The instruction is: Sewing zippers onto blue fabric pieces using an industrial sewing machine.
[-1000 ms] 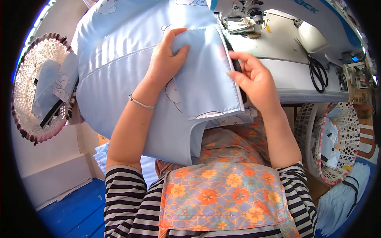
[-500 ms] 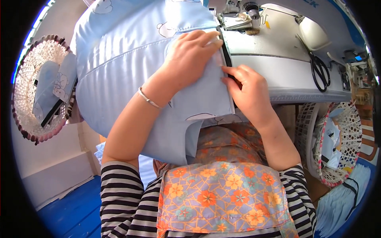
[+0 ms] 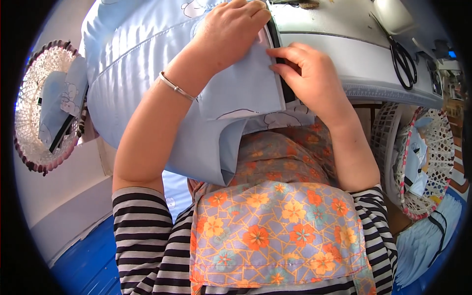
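Note:
A large piece of light blue fabric [image 3: 142,73] with cartoon animal prints spreads over the sewing table [image 3: 339,51] and hangs down over my lap. Along its right edge runs a black strip [image 3: 287,93], which looks like a zipper tape or binding. Near the top of that edge, my left hand [image 3: 228,32] is closed on the fabric, its fingers bent together. Lower down, my right hand [image 3: 314,73] pinches the same edge between thumb and forefinger, beside the black strip. The fingertips partly hide what they grip.
Black-handled scissors [image 3: 404,64] lie on the table's right side. A woven basket [image 3: 46,164] with fabric pieces stands at left, and another basket [image 3: 404,162] with pieces at lower right. Below it is a tied light blue bundle [image 3: 425,246]. Part of the sewing machine [image 3: 393,14] shows at the top right.
The whole view has shifted, so fabric, table and hands appear higher, and the machine's needle area has left the picture. Both hands stay at the fabric's edge.

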